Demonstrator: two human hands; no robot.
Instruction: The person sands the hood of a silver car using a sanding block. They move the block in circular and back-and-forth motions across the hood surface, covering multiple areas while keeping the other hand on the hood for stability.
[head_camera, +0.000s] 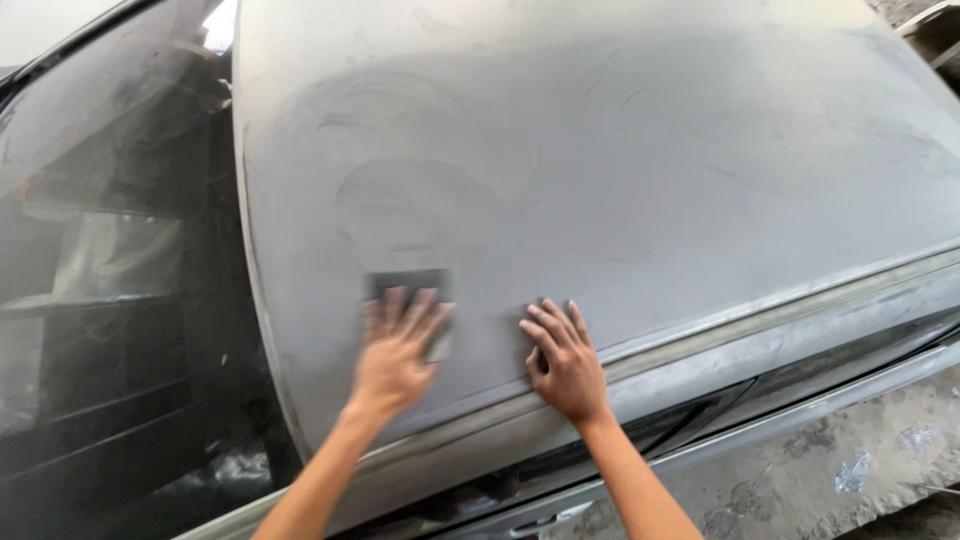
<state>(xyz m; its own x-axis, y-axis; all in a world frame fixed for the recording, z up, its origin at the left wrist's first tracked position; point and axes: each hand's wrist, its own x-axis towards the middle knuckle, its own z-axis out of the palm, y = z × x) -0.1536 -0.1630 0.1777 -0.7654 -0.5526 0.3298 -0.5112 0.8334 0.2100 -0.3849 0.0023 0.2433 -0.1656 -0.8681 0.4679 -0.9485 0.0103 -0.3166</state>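
Both hands lie flat on the dusty grey car roof (620, 150), fingers pointing away from the person and up the panel. Left hand (392, 355) is spread open with its fingers splayed over a dark sanding pad (410, 285), pressing it against the metal rather than gripping it; the hand and pad are blurred, so the exact finger placement is hard to read. That pad is a small dark rectangle whose long side runs across the roof, roughly parallel to the roof's lower edge, and most of it shows just beyond the fingertips, with a paler corner peeking out to the right of the hand. Right hand (566, 362) rests a short way to the right, also open and palm down, fingers together and angled slightly leftward; it holds nothing and touches only bare panel, close above the roof gutter (800, 320) that runs diagonally across the lower right. Between the two, the left hand is the one on the pad, and the right is near it but apart. Swirled rub marks show in the dust above the pad. A dark windscreen (110, 250) fills the left side, and a stained concrete floor (860, 460) shows at lower right.
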